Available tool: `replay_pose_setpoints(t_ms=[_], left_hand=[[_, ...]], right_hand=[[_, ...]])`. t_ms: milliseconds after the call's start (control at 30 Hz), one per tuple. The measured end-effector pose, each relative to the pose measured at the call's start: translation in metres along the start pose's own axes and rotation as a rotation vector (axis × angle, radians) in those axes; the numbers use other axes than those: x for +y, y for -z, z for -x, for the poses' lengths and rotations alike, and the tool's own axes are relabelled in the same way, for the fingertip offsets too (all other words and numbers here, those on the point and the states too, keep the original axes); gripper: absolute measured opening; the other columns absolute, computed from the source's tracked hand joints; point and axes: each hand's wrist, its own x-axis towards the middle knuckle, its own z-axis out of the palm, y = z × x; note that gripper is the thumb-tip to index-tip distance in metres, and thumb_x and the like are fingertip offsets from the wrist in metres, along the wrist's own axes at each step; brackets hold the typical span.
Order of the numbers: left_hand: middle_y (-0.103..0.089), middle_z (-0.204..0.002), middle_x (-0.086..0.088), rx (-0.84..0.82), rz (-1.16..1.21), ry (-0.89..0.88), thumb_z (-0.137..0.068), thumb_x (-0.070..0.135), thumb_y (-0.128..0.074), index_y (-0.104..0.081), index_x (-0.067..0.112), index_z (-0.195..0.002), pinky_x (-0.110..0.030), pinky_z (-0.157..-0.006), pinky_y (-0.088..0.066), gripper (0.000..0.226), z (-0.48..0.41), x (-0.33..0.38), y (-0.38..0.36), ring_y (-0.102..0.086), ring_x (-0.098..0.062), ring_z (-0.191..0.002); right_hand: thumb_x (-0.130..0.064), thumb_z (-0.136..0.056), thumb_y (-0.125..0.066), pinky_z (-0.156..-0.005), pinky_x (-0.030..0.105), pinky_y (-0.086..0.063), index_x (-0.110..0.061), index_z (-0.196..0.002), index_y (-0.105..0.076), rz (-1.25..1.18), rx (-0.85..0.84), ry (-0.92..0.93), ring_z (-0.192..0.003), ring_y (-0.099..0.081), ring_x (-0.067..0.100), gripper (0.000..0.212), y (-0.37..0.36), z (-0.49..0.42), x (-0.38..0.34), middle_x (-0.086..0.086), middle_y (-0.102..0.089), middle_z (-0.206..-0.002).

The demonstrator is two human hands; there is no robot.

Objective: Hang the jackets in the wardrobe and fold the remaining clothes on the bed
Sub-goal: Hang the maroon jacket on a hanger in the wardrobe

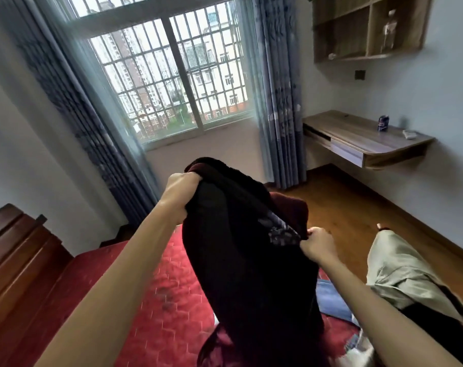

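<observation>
Holds dark garment (241,260) up, hanging over the bed (159,292): left grip (184,185) clenched round its top edge, right grip (317,245) pinching a lower edge. Looks soft, thick, limp, likely light; best taken at shoulders.

Left hand (181,185) high — right hand (317,243) lower, both tightly fisted.

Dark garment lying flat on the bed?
No, the left hand and right hand grip the dark garment, holding it up over the bed.
</observation>
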Motion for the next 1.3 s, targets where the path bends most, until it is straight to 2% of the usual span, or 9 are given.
replay_pose_setpoints(t_ms=[200, 367, 567, 700, 800, 900, 1000, 1133, 1300], left_hand=[[-0.075, -0.093, -0.014, -0.086, -0.202, 0.047, -0.079, 0.022, -0.080, -0.069, 0.004, -0.090, -0.034, -0.072, -0.058, 0.023, -0.019, 0.001, 0.035, -0.071, -0.027, -0.078], [-0.072, -0.117, -0.013, -0.695, -0.245, 0.217, -0.064, 0.036, -0.086, -0.074, 0.007, -0.113, -0.036, -0.083, -0.054, 0.058, -0.030, -0.001, 0.069, -0.073, -0.025, -0.098], [-0.070, -0.119, -0.018, -0.863, -0.153, 0.180, -0.086, 0.016, -0.069, -0.071, -0.001, -0.115, -0.035, -0.088, -0.053, 0.034, -0.028, -0.029, 0.053, -0.070, -0.027, -0.104], [-0.070, -0.112, -0.027, -1.018, -0.102, 0.028, -0.079, -0.009, -0.067, -0.068, -0.010, -0.112, -0.029, -0.072, -0.060, 0.033, -0.026, -0.035, 0.052, -0.074, -0.030, -0.091], [-0.075, -0.091, -0.015, -0.861, -0.205, -0.262, -0.071, -0.019, -0.072, -0.070, -0.007, -0.102, -0.022, -0.061, -0.059, 0.034, -0.022, -0.048, 0.038, -0.073, -0.014, -0.067], [-0.075, -0.083, 0.004, -0.546, -0.385, -0.631, -0.063, 0.020, -0.092, -0.074, 0.017, -0.098, -0.036, -0.079, -0.060, 0.040, -0.026, -0.065, 0.006, -0.071, -0.015, -0.078], [-0.069, -0.071, -0.002, -0.470, -0.515, -0.785, -0.074, 0.049, -0.081, -0.072, 0.017, -0.083, -0.034, -0.064, -0.049, 0.035, -0.020, -0.071, -0.013, -0.069, -0.027, -0.078], [-0.062, -0.054, 0.005, -0.735, -0.604, -0.684, -0.080, 0.054, -0.075, -0.075, 0.022, -0.074, -0.034, -0.060, -0.051, 0.033, 0.002, -0.068, -0.039, -0.063, -0.022, -0.060], [-0.078, -0.089, -0.008, -1.164, -0.345, -0.500, -0.076, 0.018, -0.084, -0.079, 0.012, -0.089, -0.025, -0.073, -0.059, 0.015, 0.074, -0.060, -0.070, -0.075, -0.018, -0.075]], right_hand=[[-0.021, -0.085, -0.065, -0.066, 0.035, -0.045, -0.012, -0.084, -0.073, 0.047, 0.341, 0.112, -0.085, -0.065, 0.042, 0.012, 0.080, 0.010, 0.015, 0.018, -0.071, -0.082], [-0.033, -0.090, -0.069, -0.053, 0.034, -0.038, -0.010, -0.054, -0.058, -0.048, 0.432, 0.144, -0.058, -0.058, 0.027, 0.044, 0.139, 0.035, -0.011, 0.007, -0.057, -0.054], [-0.028, -0.086, -0.073, -0.056, 0.033, -0.037, -0.002, -0.060, -0.058, -0.245, 0.524, -0.027, -0.061, -0.054, 0.025, 0.039, 0.194, 0.109, -0.033, 0.009, -0.055, -0.063], [-0.030, -0.080, -0.076, -0.058, 0.031, -0.037, 0.003, -0.066, -0.063, -0.207, 0.731, -0.071, -0.065, -0.055, 0.024, 0.038, 0.240, 0.182, -0.024, 0.008, -0.055, -0.065], [-0.032, -0.080, -0.076, -0.058, 0.029, -0.038, -0.012, -0.059, -0.061, -0.104, 0.853, -0.100, -0.063, -0.055, 0.022, 0.033, 0.262, 0.240, -0.018, 0.002, -0.053, -0.061], [-0.040, -0.080, -0.077, -0.053, 0.031, -0.035, 0.003, -0.062, -0.062, 0.057, 0.948, -0.113, -0.056, -0.050, 0.027, 0.049, 0.272, 0.296, -0.016, 0.010, -0.049, -0.056], [-0.049, -0.079, -0.075, -0.054, 0.033, -0.040, 0.007, -0.071, -0.067, 0.151, 1.018, -0.153, -0.060, -0.056, 0.038, 0.056, 0.278, 0.345, -0.010, 0.022, -0.058, -0.060], [-0.052, -0.074, -0.078, -0.059, 0.031, -0.042, 0.010, -0.083, -0.068, 0.085, 0.988, -0.283, -0.063, -0.064, 0.034, 0.063, 0.284, 0.409, 0.003, 0.019, -0.063, -0.066], [-0.042, -0.075, -0.079, -0.089, 0.040, -0.055, -0.003, -0.105, -0.073, -0.520, 0.686, -0.525, -0.088, -0.073, 0.031, 0.050, 0.289, 0.522, 0.024, 0.018, -0.075, -0.101]])
